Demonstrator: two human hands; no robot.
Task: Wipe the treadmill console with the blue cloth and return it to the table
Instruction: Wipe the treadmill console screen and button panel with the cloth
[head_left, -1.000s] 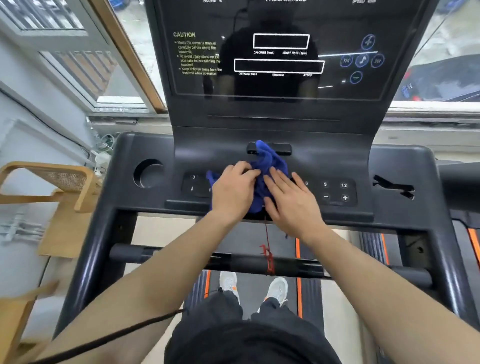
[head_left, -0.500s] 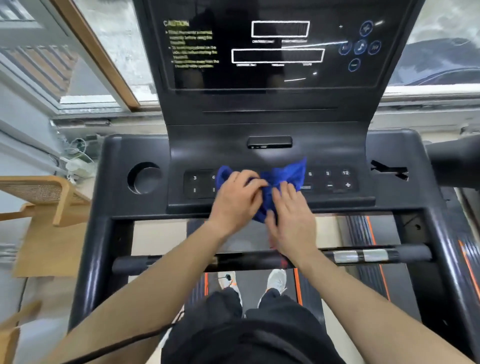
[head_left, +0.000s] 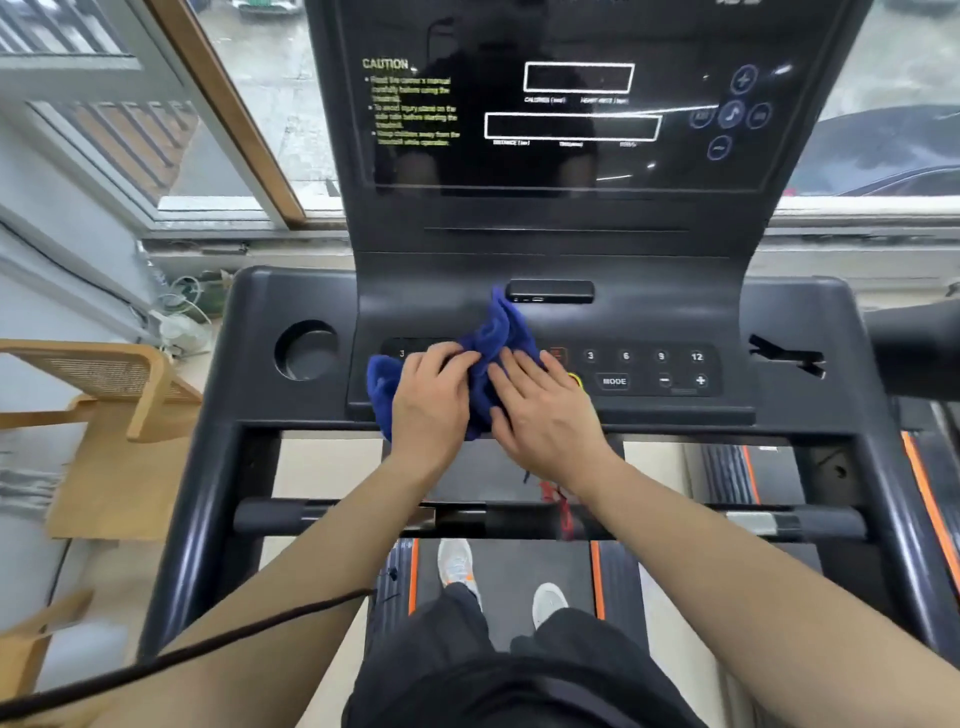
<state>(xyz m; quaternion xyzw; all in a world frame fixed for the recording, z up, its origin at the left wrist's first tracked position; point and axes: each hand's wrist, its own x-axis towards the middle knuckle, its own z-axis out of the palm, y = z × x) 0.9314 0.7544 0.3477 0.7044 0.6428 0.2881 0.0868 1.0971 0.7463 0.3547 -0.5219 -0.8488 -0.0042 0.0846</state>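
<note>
The blue cloth (head_left: 498, 332) lies bunched on the button panel of the dark treadmill console (head_left: 550, 322), with one fold sticking up toward the small slot above. My left hand (head_left: 431, 400) grips the cloth's left part, fingers curled into it. My right hand (head_left: 545, 410) presses flat on the cloth's right part, fingers spread. The cloth covers the left speed buttons. The console's black screen (head_left: 566, 104) stands upright behind, unlit, with a yellow caution text.
A round cup holder (head_left: 306, 349) sits left on the console, number buttons and a MODE key (head_left: 614, 381) to the right. A handlebar (head_left: 545, 519) with a red cord crosses below my wrists. A wooden chair (head_left: 104, 395) stands left, windows behind.
Both hands and the cloth have slid leftward along the button panel. The cloth has bunched up again, one fold rising toward the slot. The MODE key and right number buttons are now uncovered.
</note>
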